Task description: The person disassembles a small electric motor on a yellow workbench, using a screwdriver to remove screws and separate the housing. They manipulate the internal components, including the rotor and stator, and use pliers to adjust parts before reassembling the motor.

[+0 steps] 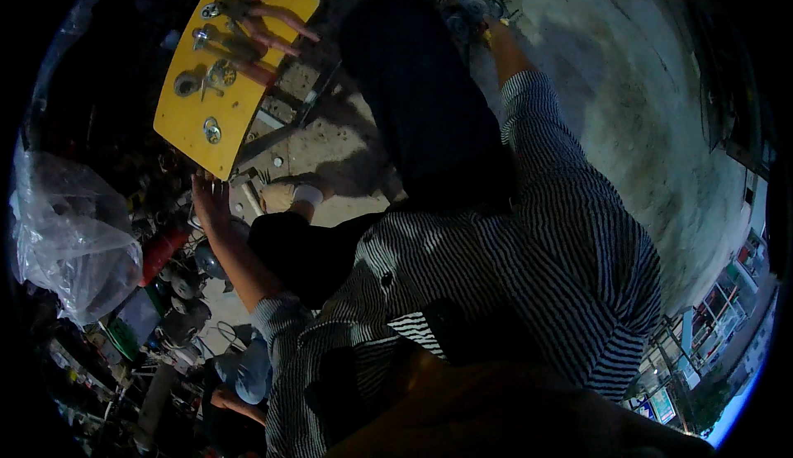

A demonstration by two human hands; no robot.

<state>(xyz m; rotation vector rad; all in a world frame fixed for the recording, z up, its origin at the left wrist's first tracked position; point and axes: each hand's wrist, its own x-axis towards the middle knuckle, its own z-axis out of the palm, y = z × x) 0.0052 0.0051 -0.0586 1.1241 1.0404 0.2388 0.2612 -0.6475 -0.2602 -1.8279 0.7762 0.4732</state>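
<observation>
Right hand [494,32]: mostly hidden in shadow at the coil [472,0]; grip unclear
Left hand [211,199]: dim fingers by the bench's [186,123] near edge; contact unclear
Metal part [212,130]: too small to identify

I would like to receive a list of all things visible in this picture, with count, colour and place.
Flat rectangular board: one, yellow, upper left
Round metal parts: several, silver and grey, on the board
Long slender handle-like pieces: several, reddish, board's upper part
Crumpled plastic sheet: one, clear, left
Cylindrical object: one, red, beside the sheet
Tangled coiled bundle: one, dark grey, top
Mixed clutter: too dark to count, lower left
Rough floor: one, grey-beige, right
Another person's forearm: one, bare, lower left
Striped shirt: one, black-white, lower middle
Left hand: one, bare, at the board's lower edge
Right hand: one, bare, at the bundle
</observation>
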